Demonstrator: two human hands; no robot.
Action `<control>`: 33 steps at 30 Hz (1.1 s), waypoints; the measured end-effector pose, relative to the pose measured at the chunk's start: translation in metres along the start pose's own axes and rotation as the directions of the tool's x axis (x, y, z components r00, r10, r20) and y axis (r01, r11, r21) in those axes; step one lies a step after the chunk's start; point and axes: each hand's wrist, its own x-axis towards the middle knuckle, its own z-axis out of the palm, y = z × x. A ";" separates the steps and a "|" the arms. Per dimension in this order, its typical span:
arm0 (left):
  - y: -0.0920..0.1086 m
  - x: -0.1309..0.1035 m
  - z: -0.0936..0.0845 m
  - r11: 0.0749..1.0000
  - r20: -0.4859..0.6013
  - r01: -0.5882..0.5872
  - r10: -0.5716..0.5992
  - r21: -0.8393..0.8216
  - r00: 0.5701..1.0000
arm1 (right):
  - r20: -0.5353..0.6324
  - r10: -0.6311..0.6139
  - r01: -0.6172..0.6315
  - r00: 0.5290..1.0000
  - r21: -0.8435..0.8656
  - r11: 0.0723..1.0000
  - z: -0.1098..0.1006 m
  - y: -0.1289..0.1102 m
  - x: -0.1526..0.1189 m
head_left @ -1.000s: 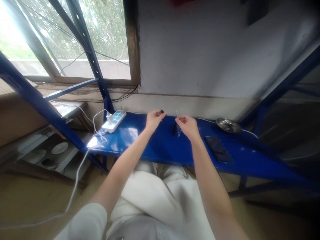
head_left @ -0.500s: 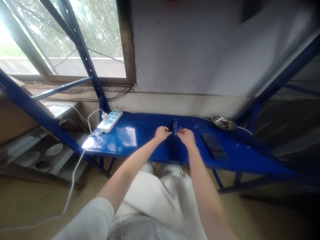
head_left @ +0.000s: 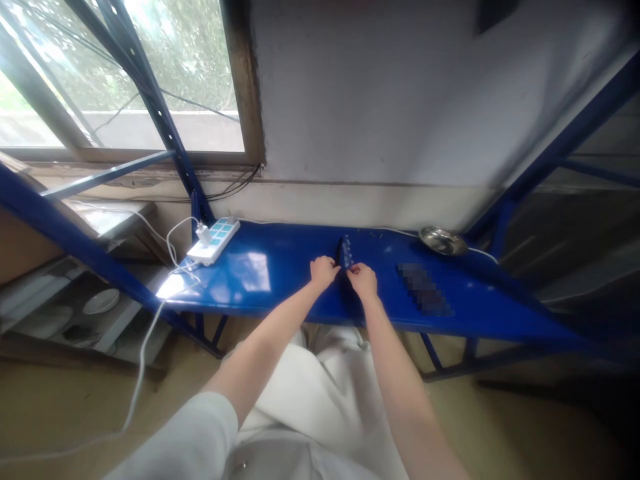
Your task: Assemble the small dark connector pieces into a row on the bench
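Observation:
A small dark strip with several clear, bluish knobs along it (head_left: 346, 251) stands out over the blue table (head_left: 280, 293) between my two hands. My left hand (head_left: 325, 271) is closed on its near end from the left, fingertips pinched. My right hand (head_left: 363, 278) is closed too, its fingertips pressed at the strip's lower right side. Whatever small piece the right fingers pinch is too small to make out. The two hands' fingertips are almost touching.
On the table's left lies a white power strip (head_left: 214, 241) with a plug and cables. A shiny metal bowl (head_left: 443, 241) stands at the back right, with a blurred dark phone (head_left: 425, 289) before it. Small bits lie near the back edge. Blue posts rise at both sides.
My right hand has come closer to my left, its fingertips now at the strip's near end. The clear piece that stuck up by the right fingers no longer shows. The view has shifted slightly.

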 end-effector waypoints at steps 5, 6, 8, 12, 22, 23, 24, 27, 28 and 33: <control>-0.004 0.000 0.009 1.000 -0.022 -0.010 0.010 0.022 1.000 | 0.005 0.002 -0.002 1.000 0.000 1.000 0.004 0.001 0.002; -0.004 0.000 0.011 1.000 -0.026 -0.008 0.009 0.019 1.000 | 0.008 0.005 -0.005 1.000 -0.001 1.000 0.005 0.001 0.002; -0.005 0.000 0.012 1.000 -0.027 -0.008 0.008 0.011 1.000 | 0.013 0.009 -0.009 1.000 -0.005 1.000 0.006 0.001 0.002; -0.005 -0.001 0.012 1.000 -0.018 0.012 -0.012 0.014 1.000 | 0.023 -0.001 0.001 1.000 -0.027 1.000 0.007 0.001 0.001; -0.007 -0.018 -0.001 0.998 -0.090 -0.050 0.053 0.026 0.995 | 0.017 -0.004 0.005 1.000 -0.056 0.998 0.010 0.006 0.002; -0.007 -0.021 -0.003 0.994 -0.100 -0.097 0.101 0.045 0.990 | 0.010 -0.006 0.007 1.000 -0.064 0.998 0.011 0.006 0.002; -0.007 -0.025 -0.005 0.986 -0.106 -0.148 0.155 0.074 0.982 | 0.005 -0.010 0.010 1.000 -0.071 0.997 0.012 0.006 0.002; -0.006 -0.033 -0.008 0.945 -0.076 -0.269 0.287 0.184 0.955 | -0.007 -0.015 0.014 1.000 -0.085 0.996 0.015 0.006 0.002; -0.006 -0.034 -0.008 0.933 -0.056 -0.288 0.306 0.217 0.950 | -0.012 -0.013 0.012 1.000 -0.087 0.996 0.015 0.006 0.002; -0.005 -0.035 -0.006 0.913 0.012 -0.290 0.299 0.286 0.954 | -0.023 -0.008 0.006 1.000 -0.087 0.996 0.019 0.008 0.003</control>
